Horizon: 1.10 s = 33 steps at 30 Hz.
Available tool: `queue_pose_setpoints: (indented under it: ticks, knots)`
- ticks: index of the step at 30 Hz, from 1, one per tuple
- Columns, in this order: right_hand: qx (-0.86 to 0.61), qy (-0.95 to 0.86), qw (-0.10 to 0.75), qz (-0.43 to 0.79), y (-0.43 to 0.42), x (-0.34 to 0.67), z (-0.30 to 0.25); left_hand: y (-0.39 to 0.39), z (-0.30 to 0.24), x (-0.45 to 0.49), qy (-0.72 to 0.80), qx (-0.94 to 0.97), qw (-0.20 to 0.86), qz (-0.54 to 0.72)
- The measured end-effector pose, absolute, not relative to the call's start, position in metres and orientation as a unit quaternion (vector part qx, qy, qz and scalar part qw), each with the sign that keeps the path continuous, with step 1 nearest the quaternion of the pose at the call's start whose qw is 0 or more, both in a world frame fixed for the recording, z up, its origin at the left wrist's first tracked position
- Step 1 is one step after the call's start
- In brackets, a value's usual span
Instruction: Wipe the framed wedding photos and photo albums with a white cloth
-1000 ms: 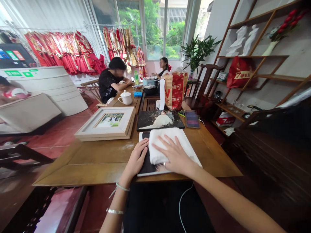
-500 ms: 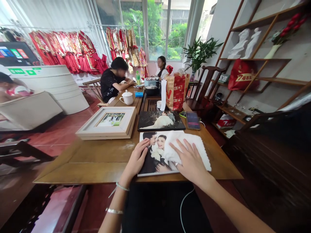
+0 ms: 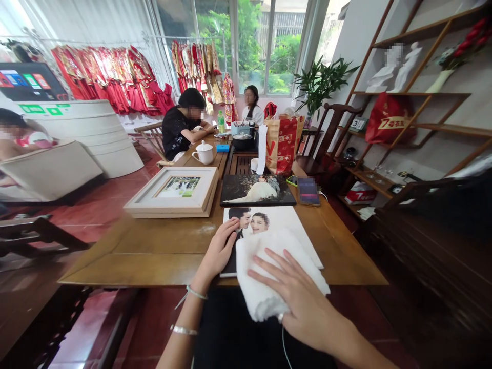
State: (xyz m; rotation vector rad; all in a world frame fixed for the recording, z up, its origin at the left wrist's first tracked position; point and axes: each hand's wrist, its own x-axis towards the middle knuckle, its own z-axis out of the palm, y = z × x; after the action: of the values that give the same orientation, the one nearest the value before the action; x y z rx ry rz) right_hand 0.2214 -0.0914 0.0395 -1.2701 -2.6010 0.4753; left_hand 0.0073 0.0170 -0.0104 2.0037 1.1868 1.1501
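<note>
A wedding photo panel [image 3: 303, 241] of a couple lies flat at the table's near edge. My left hand [image 3: 222, 247] rests on its left edge, fingers extended and holding nothing. My right hand [image 3: 295, 289] lies spread on a folded white cloth [image 3: 255, 256], pressing it against the lower part of the print. Part of the cloth hangs past the near edge of panel and table. The cloth hides much of the couple's clothing. Just behind lies a dark photo panel [image 3: 255, 190] showing a pale gown.
Framed pictures [image 3: 169, 205] are stacked at left on the wooden table [image 3: 154, 251]. A phone [image 3: 308, 190], paper bag [image 3: 283, 146] and lidded white cup [image 3: 203, 154] stand farther back. Two people sit at the far end; another is at the left edge. Shelves [image 3: 415, 94] line the right.
My right hand has drawn the white cloth toward me and to the left, down past the panel's near edge. My left hand stays at the left edge. The view has shifted slightly.
</note>
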Motion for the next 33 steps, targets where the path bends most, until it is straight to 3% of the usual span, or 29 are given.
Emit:
queue_pose_setpoints:
  ticks: [9, 16, 22, 33]
  knots:
    - [-0.606, -0.773, 0.141, 0.127, -0.013, 0.239, 0.042, 0.015, -0.01, 0.004, 0.426, 0.767, 0.251, 0.41]
    - [-0.546, -0.805, 0.144, 0.183, 0.046, 0.16, 0.053, 0.013, -0.005, 0.007, 0.447, 0.76, 0.244, 0.403]
    - [-0.523, -0.819, 0.155, 0.181, 0.042, 0.16, 0.05, 0.011, -0.003, 0.007, 0.45, 0.761, 0.247, 0.397]
    - [-0.623, -0.761, 0.162, 0.081, 0.013, 0.252, 0.026, 0.012, -0.007, 0.004, 0.433, 0.76, 0.256, 0.411]
